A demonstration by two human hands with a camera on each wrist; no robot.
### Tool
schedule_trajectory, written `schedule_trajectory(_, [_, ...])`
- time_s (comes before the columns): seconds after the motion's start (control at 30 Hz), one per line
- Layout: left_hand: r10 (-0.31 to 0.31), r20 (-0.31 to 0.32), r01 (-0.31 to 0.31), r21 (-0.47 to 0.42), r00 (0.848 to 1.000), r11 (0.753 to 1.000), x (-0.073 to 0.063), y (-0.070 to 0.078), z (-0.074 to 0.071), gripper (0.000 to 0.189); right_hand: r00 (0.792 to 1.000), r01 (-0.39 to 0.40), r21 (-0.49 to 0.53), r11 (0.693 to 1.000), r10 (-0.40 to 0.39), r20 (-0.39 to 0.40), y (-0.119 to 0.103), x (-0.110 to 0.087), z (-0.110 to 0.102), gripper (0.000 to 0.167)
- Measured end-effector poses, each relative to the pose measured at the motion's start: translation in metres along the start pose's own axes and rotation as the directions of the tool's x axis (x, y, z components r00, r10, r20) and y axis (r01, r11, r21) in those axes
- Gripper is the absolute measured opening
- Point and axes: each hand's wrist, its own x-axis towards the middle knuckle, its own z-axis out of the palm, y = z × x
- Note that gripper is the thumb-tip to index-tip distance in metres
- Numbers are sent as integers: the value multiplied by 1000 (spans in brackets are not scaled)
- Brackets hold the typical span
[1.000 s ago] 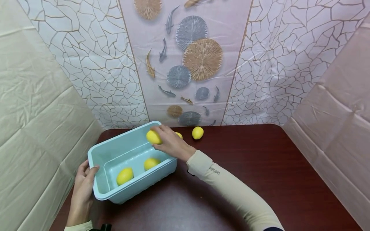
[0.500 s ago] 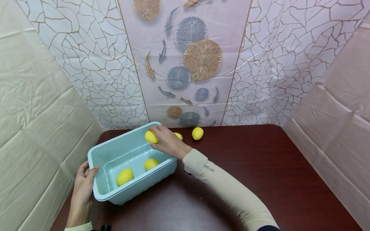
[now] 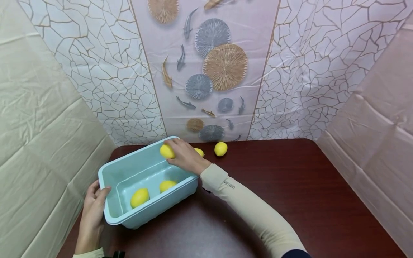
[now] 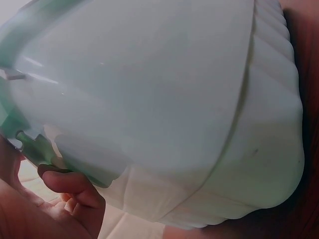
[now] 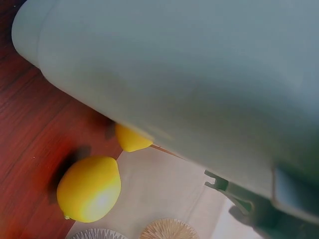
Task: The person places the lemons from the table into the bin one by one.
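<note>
My right hand (image 3: pixel 185 156) holds a yellow lemon (image 3: pixel 166 151) over the far right part of a light blue plastic bin (image 3: pixel 148 212). The thumb of my left hand (image 3: pixel 92 206) hooks over the bin's left rim, with the fingers on the outer side. That thumb also shows against the bin wall (image 4: pixel 149 99) in the left wrist view. Inside the bin, apart from each other, lie a left lemon (image 3: pixel 139 197) and a right lemon (image 3: pixel 167 186). The right wrist view shows the bin's outer wall (image 5: pixel 164 64); the held lemon is not visible there.
Beyond the bin's right end, one lemon (image 3: pixel 221 149) sits at the back of the dark red-brown table (image 3: pixel 274 186). Another lemon (image 3: pixel 199 152) beside the bin is partly hidden by my right hand. A patterned cloth (image 3: pixel 226 68) hangs along the table's back edge.
My right hand and its lemon have shifted slightly left and back above the bin. The right lemon in the bin has rolled a little. My left hand stays at the rim.
</note>
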Motion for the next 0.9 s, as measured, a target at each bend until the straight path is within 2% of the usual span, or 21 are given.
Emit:
schedule_trajectory(0.4, [-4,-2,4,-21,1000,1000,0,-1,-1,70,1000,17,-6,1000,-17,7,-2,-12,-3,60])
schedule_trajectory(0.7, [11,-11,-12,-30,1000,999,0,-1,-2,67,997,83,-25,996,-83,0,-4,-23,-4,57])
schedule_trajectory(0.9, [16,-4,-16,-38,1000,999,0,-1,-2,66,993,114,-13,993,-113,42,-5,-31,-7,59])
